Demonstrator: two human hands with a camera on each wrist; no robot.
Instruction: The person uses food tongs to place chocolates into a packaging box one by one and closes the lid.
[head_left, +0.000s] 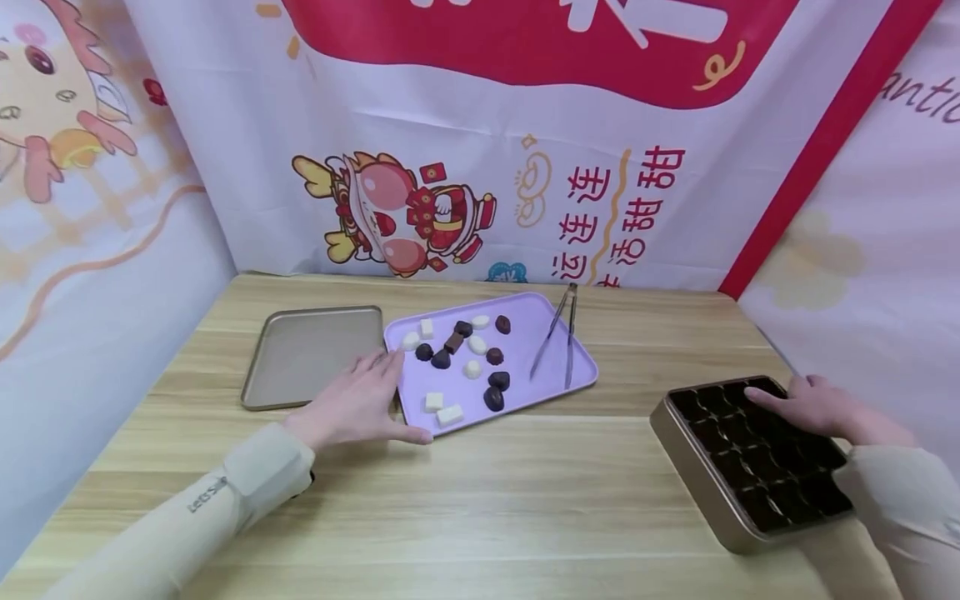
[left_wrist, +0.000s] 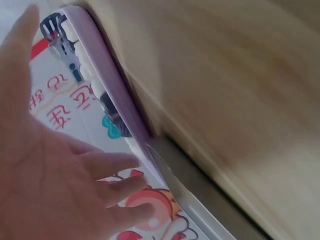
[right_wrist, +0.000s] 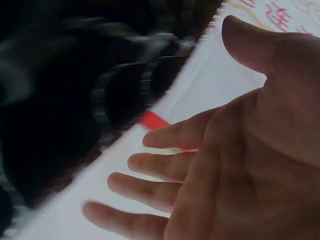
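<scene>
A lavender tray (head_left: pixel 525 321) carries several dark and white chocolates (head_left: pixel 454 342) and metal tongs (head_left: pixel 572 333). My left hand (head_left: pixel 356 408) is at its left end, thumb spread toward the near corner. In the left wrist view those fingers (left_wrist: pixel 117 165) look straight and hold nothing; whether they touch the rim I cannot tell. At the right stands a bronze box (head_left: pixel 705 483) with a dark divided insert (head_left: pixel 765 450), its compartments dark inside. Over the box's far right side is my right hand (head_left: pixel 825 410). The right wrist view shows its fingers (right_wrist: pixel 155 195) extended and spread, gripping nothing.
A shallow bronze tray or lid (head_left: pixel 318 350) lies left of the lavender tray, against its corner. The wooden table (head_left: pixel 525 500) ends at a printed cloth (head_left: pixel 480 108) behind, with more cloth walls at both sides.
</scene>
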